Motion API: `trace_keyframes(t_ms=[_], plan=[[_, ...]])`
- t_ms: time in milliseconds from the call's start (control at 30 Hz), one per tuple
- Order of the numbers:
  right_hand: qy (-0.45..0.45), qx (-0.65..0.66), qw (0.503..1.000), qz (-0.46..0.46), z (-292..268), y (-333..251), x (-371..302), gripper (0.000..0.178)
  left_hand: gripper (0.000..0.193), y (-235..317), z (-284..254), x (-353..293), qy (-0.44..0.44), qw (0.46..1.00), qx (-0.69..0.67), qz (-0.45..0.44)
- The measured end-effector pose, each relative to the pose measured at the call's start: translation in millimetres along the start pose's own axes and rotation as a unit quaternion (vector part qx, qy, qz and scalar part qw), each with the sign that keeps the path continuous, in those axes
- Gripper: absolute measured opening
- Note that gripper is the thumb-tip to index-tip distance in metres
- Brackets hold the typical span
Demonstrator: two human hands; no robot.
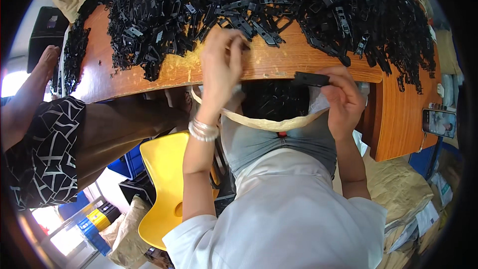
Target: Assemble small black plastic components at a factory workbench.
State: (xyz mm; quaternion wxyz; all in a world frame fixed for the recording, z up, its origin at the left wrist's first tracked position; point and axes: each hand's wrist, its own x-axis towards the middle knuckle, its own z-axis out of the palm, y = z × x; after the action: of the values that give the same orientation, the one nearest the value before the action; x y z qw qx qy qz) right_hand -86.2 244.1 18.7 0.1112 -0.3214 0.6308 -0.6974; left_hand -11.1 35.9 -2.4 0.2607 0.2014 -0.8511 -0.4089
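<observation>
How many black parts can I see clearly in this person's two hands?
1: the black part held in the right hand, over the open bag. The left hand is blurred beside the pile, so another part may be hidden there.

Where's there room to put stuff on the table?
Two bare bits of table: left, between the big heap and the smaller black pile; and the near edge, right of the left hand. The far side's crowded.

Parts (164,25) piled on table (286,62), more inside bag (279,124) at its edge, chair (162,167) left.
</observation>
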Motion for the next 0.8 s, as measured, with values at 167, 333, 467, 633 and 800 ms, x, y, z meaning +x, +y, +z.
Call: trace_keyframes(t_ms=[167, 333, 467, 633, 800], plan=[[0.026, 0.115, 0.989, 0.093, 2, 13, -6, 0.012, 0.010, -30, -14, 19, 0.011, 0.988, 0.147, 0.045], [0.023, 0.101, 0.986, 0.128, 11, 14, -3, 0.013, 0.013, -45, -14, 15, 0.016, 0.976, 0.170, 0.137], [0.003, 0.083, 0.989, 0.124, 13, 16, -5, 0.013, 0.016, -43, -9, 18, 0.038, 0.969, 0.178, 0.166], [0.002, 0.082, 0.987, 0.140, 15, 17, -10, 0.013, 0.019, -47, -13, 27, 0.033, 0.942, 0.211, 0.258], [0.016, 0.089, 0.986, 0.139, 18, 20, -10, 0.012, 0.016, -43, -18, 29, 0.021, 0.932, 0.204, 0.298]])
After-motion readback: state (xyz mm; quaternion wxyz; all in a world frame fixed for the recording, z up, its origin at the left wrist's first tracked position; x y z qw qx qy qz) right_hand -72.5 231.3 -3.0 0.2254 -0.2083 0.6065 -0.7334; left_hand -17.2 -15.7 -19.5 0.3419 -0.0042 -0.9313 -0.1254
